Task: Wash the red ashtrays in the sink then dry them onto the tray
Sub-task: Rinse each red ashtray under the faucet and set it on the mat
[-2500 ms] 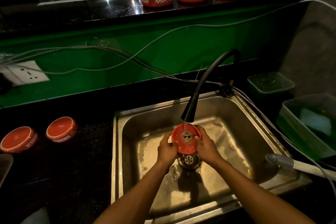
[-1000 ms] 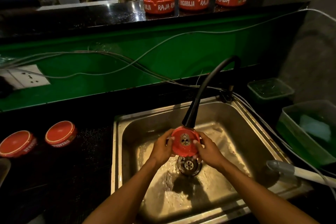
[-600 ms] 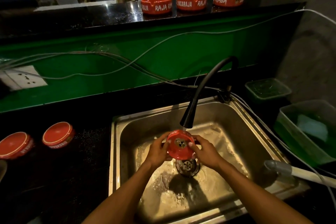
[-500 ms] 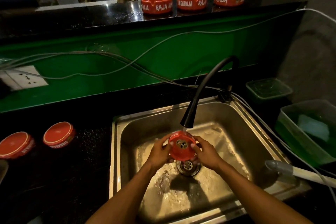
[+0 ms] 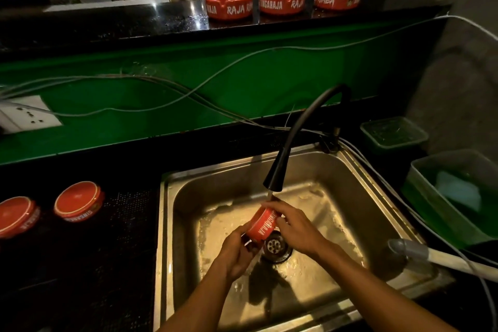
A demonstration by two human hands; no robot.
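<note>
Tipped onto its edge since earlier: ashtray [image 5: 263,224], clamped by fingers of left hand [image 5: 236,254] and right hand [image 5: 293,226] under faucet [image 5: 275,179], rinsing wall.

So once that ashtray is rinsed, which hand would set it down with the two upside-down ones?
Probably the left hand. It already grips the ashtray and is nearer the upside-down ashtrays, left of the sink.

Shot from a single head-worn wide-angle view, looking forward and down. Close over the sink [image 5: 358,170], with faucet [image 5: 291,148] near centre. Green wall [image 5: 188,94] and upper ledge [image 5: 134,24] farther back, counter [image 5: 80,264] at left. No second view.
</note>
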